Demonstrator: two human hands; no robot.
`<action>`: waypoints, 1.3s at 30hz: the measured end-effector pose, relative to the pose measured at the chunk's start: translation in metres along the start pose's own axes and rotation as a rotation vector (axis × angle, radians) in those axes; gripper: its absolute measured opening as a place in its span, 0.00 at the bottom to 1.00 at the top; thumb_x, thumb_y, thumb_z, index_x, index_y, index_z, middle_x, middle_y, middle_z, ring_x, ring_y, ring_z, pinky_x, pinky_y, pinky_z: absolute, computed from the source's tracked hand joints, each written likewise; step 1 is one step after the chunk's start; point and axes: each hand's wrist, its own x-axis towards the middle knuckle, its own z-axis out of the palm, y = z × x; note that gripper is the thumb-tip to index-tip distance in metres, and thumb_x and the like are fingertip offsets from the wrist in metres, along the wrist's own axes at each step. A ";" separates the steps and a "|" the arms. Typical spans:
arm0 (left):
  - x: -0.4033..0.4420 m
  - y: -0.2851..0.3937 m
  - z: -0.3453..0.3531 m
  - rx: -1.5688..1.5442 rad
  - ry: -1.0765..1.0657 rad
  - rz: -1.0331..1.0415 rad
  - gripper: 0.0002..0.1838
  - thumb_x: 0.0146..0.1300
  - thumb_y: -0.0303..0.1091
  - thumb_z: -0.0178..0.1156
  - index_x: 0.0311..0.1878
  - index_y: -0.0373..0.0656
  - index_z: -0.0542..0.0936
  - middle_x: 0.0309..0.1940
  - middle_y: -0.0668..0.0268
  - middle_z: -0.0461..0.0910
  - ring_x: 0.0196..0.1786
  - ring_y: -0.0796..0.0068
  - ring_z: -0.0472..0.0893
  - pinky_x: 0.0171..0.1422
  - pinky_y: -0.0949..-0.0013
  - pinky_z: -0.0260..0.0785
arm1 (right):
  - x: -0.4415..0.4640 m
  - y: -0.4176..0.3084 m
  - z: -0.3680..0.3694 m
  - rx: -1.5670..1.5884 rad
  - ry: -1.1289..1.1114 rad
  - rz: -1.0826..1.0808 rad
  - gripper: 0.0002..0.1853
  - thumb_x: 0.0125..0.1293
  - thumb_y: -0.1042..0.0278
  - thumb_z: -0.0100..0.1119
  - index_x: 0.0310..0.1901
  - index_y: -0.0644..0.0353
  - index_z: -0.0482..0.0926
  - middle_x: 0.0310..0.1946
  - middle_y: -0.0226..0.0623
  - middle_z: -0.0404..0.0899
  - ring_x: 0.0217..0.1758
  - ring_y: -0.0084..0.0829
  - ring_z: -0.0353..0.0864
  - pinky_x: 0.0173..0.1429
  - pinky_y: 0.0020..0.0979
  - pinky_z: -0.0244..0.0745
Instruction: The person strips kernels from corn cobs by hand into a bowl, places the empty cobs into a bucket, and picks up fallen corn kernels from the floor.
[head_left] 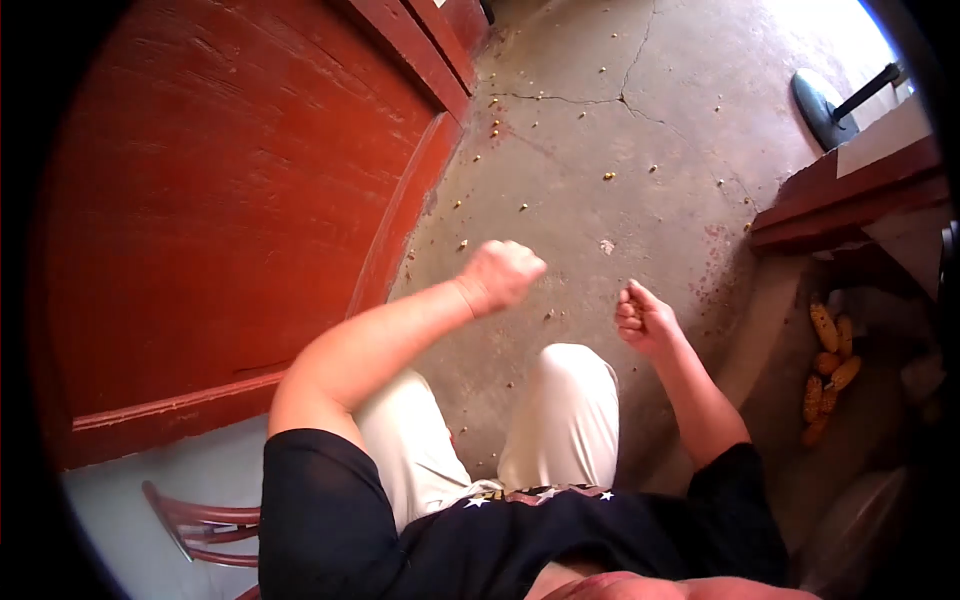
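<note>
My left hand (pixel 502 276) is raised over the concrete floor, curled into a fist with its back facing up. Its fingers hide whatever may be inside. To the right and slightly lower, my right hand (pixel 644 316) is also closed, fingers folded toward the palm and thumb on top; what it may hold is too small to make out. The two hands are apart, in front of my knees. Below them is my light trouser leg (pixel 565 405). Scattered kernels, one being a yellowish kernel (pixel 609 176), dot the floor beyond the hands.
A large red wooden panel (pixel 230 190) stands along the left. Several yellow corn cobs (pixel 825 327) lie at the right, below a dark red wooden edge (pixel 850 208). A round black base (pixel 822 108) with a pole is at the upper right. A reddish-brown chair (pixel 215 515) is lower left.
</note>
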 end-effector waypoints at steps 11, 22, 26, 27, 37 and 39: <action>0.022 -0.144 0.112 -0.278 0.014 -0.450 0.14 0.55 0.34 0.52 0.46 0.50 0.70 0.43 0.59 0.74 0.42 0.56 0.76 0.44 0.56 0.70 | 0.050 -0.038 0.084 -0.062 0.082 -0.089 0.12 0.66 0.58 0.44 0.30 0.56 0.70 0.18 0.25 0.64 0.15 0.16 0.53 0.15 0.19 0.47; 0.112 -0.167 0.193 -0.082 -0.213 -0.140 0.09 0.52 0.28 0.54 0.39 0.44 0.73 0.41 0.59 0.70 0.43 0.59 0.77 0.43 0.62 0.74 | 0.065 -0.027 0.100 -0.058 0.341 -0.041 0.11 0.65 0.59 0.45 0.31 0.56 0.70 0.19 0.27 0.66 0.14 0.17 0.54 0.15 0.19 0.48; 0.106 -0.175 0.206 -0.075 -0.010 0.007 0.06 0.49 0.28 0.53 0.33 0.46 0.72 0.34 0.62 0.70 0.36 0.61 0.76 0.36 0.62 0.73 | 0.104 -0.021 0.079 -0.030 0.325 -0.038 0.11 0.65 0.60 0.44 0.32 0.57 0.70 0.19 0.28 0.67 0.15 0.17 0.55 0.16 0.19 0.49; 0.108 -0.177 0.204 -0.116 -0.027 -0.001 0.07 0.48 0.29 0.55 0.34 0.45 0.72 0.34 0.61 0.70 0.36 0.61 0.76 0.36 0.62 0.74 | 0.116 -0.018 0.071 -0.034 0.352 -0.034 0.11 0.66 0.60 0.44 0.32 0.58 0.70 0.20 0.28 0.67 0.15 0.18 0.55 0.16 0.19 0.49; 0.146 -0.137 0.095 -0.508 0.541 0.413 0.07 0.45 0.32 0.57 0.29 0.44 0.73 0.25 0.67 0.71 0.28 0.67 0.73 0.31 0.64 0.67 | 0.203 -0.041 0.061 0.216 0.525 -0.263 0.13 0.67 0.55 0.43 0.33 0.54 0.71 0.24 0.29 0.71 0.21 0.21 0.68 0.18 0.21 0.59; 0.155 -0.169 0.092 -0.520 0.605 0.336 0.09 0.47 0.33 0.57 0.33 0.43 0.75 0.25 0.66 0.73 0.27 0.67 0.73 0.31 0.64 0.67 | 0.203 -0.056 0.068 0.172 0.412 -0.233 0.14 0.67 0.54 0.43 0.30 0.54 0.71 0.22 0.29 0.70 0.19 0.21 0.65 0.17 0.22 0.56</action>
